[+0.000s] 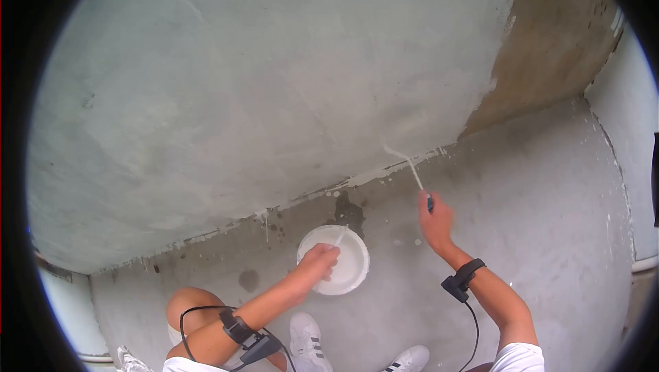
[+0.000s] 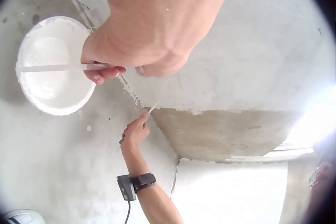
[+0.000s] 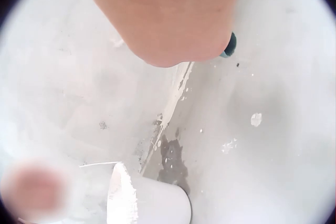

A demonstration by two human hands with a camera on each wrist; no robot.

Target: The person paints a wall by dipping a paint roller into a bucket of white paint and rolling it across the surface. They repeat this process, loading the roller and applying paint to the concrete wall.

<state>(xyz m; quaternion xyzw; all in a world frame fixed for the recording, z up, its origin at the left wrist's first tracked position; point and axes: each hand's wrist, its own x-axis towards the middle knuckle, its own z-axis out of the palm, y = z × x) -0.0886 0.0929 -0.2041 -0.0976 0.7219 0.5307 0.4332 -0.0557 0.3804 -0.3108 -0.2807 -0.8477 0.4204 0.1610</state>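
Note:
My left hand has its fingers curled round a thin pale strip, which crosses over the white bucket; whether it is a tool or the bucket's handle I cannot tell. White material lies inside the bucket. My right hand grips a tool whose dark green handle end pokes out of the fist. From that fist a thin whitish edge reaches up to the foot of the wall. The right palm and fingers are hidden in the right wrist view.
A brown uncoated patch covers the wall's right part. White splashes run along the joint between wall and grey floor. A dark wet spot lies beside the bucket. Two white shoes stand below it, and cables hang from both wrist cameras.

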